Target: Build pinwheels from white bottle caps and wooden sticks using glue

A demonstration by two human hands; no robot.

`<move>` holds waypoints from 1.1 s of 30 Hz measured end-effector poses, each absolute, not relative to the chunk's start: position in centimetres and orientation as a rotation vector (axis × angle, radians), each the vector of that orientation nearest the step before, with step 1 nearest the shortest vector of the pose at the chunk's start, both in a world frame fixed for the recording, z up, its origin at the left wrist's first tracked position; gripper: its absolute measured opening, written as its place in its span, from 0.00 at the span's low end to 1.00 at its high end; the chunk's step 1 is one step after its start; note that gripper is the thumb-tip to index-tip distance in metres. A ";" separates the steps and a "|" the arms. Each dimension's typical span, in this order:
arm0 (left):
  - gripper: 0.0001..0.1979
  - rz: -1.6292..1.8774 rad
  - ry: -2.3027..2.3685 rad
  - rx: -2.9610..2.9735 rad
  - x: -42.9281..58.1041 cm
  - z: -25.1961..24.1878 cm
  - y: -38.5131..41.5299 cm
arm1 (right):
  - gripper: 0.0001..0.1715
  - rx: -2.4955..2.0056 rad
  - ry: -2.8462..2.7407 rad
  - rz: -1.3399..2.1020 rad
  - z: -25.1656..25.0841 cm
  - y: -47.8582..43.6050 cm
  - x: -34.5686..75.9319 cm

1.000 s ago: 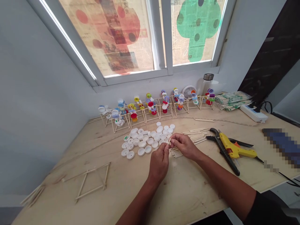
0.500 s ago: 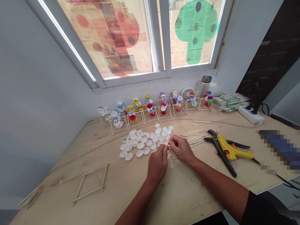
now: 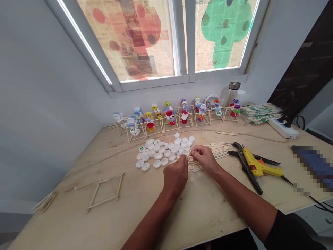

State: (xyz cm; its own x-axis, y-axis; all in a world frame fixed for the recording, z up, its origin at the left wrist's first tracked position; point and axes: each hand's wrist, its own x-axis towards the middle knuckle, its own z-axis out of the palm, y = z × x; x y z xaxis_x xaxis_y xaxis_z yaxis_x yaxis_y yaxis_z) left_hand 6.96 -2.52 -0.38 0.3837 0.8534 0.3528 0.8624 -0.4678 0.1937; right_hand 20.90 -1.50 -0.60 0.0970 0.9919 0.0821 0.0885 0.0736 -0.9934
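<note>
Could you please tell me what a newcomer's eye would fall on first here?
Probably the colourful caps mounted in a row of stick frames along the back of the table, below the window. Next would come the white caps spread beyond the left hand, then the yellow glue gun on the right.

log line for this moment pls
left hand, right hand: pinching small pale piece together | white caps: loose beyond hands | glue gun: lying at right
</note>
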 end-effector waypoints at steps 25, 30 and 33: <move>0.14 -0.805 -1.299 -2.391 6.9 -0.3 -2.3 | 0.07 -0.908 -1.066 1.214 0.1 -1.9 21.1; 0.14 -0.790 -1.496 -2.444 6.3 -0.3 -1.8 | 0.08 -0.743 -1.032 1.235 1.7 -2.5 21.9; 0.16 -0.931 -1.665 -2.521 6.4 0.1 -1.5 | 0.07 -0.769 -0.922 1.198 1.9 -2.3 22.5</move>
